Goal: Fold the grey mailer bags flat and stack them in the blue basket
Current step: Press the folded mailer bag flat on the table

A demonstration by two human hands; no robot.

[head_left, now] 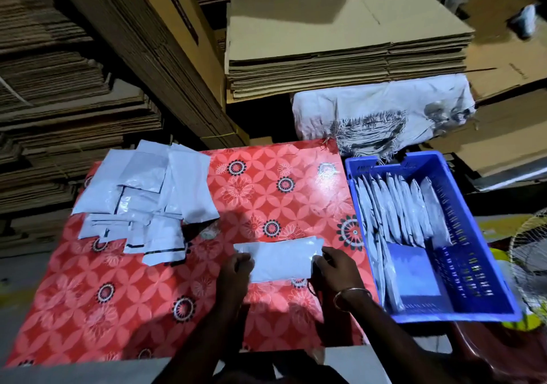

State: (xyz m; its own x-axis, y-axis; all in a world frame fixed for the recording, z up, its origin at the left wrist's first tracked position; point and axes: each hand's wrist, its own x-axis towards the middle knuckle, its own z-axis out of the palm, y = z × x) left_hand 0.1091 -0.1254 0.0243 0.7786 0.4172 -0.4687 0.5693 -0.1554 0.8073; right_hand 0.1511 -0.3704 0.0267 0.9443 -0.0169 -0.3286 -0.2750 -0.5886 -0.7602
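Note:
One grey mailer bag (279, 258) lies folded over on the red flowered tablecloth (148, 294) in front of me. My left hand (235, 268) pinches its left end and my right hand (334, 268), with a bangle on the wrist, pinches its right end. A loose heap of unfolded grey mailer bags (142, 197) covers the table's far left. The blue basket (473, 265) stands at the right, off the table's edge, with several folded bags (396, 209) standing on edge in a row inside it.
Stacks of flattened cardboard (340, 46) rise behind the table and at the left. A frayed white sack (381, 111) lies behind the basket. A white fan grille (529, 259) stands at the far right.

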